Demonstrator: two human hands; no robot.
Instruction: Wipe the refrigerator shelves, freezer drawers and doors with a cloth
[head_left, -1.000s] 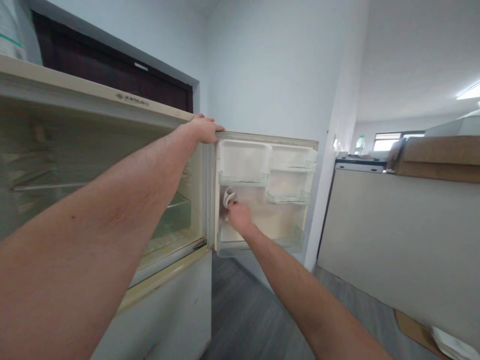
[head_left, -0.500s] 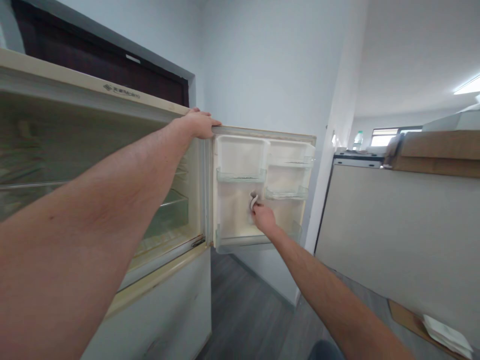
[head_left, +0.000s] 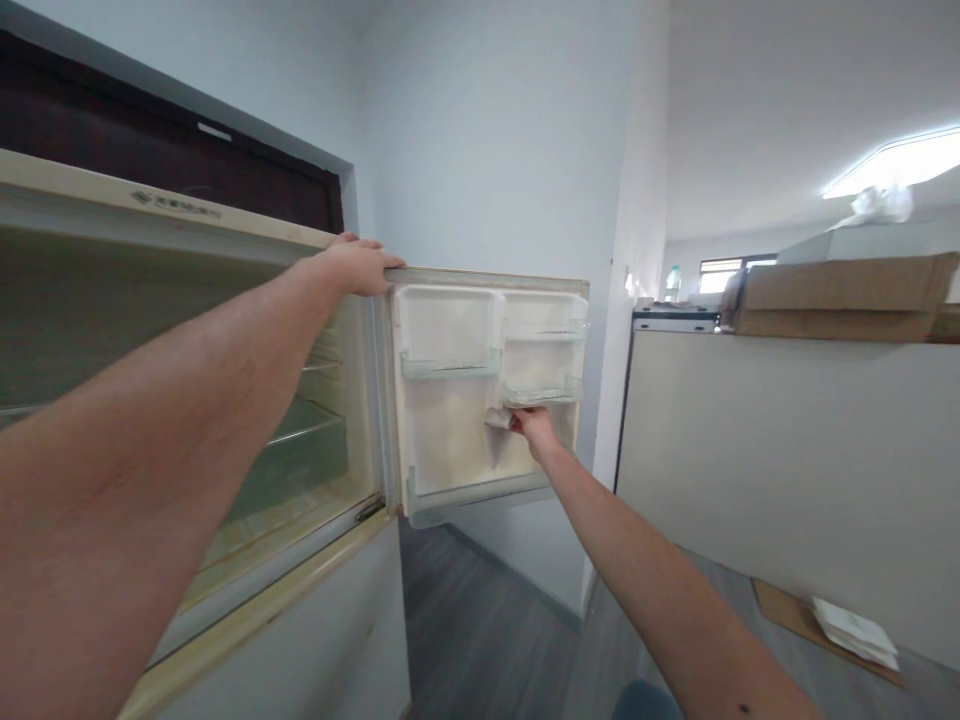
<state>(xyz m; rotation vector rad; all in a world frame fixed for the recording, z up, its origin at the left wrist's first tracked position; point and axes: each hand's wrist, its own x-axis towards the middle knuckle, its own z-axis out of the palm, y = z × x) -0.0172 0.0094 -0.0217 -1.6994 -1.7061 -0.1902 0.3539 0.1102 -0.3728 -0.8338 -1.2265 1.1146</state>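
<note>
The person's right grip point(head_left: 535, 428) grasps a limp whitish cloth point(head_left: 498, 418) at the white-lined open refrigerator door point(head_left: 450, 430); left grip point(head_left: 364, 265), unclenched, rests atop the cream metal refrigerator point(head_left: 255, 224).

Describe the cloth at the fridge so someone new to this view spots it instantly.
Find the open fridge door near the picture's centre, its inner side facing you. Below its upper shelves, the right hand reaches in from the lower right, with the cloth at its fingertips. It's the small, pale, soft-looking piece, unlike the rigid, see-through shelves.
</note>
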